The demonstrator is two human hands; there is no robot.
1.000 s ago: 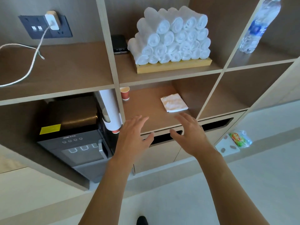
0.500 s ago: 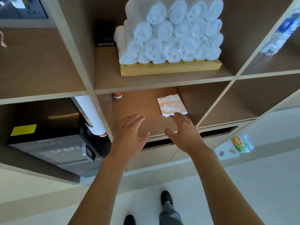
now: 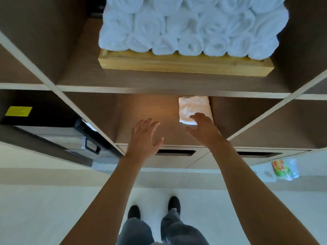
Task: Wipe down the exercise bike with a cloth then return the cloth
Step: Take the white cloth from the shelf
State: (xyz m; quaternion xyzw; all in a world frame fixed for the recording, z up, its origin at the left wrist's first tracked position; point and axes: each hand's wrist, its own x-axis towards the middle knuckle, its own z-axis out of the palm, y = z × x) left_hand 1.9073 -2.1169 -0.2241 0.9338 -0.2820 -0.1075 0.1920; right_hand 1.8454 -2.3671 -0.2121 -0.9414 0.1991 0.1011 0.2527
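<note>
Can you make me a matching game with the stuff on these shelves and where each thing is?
Things:
1. rolled towels
2. folded cloth
3. yellow sticker
4. shoes

Places:
A. on the floor
B. on the dark machine at the left
C. in the wooden tray on the upper shelf
D. flat on the middle shelf, just under the right hand

Pairs: 1-C, 2-D, 3-B, 4-A
</note>
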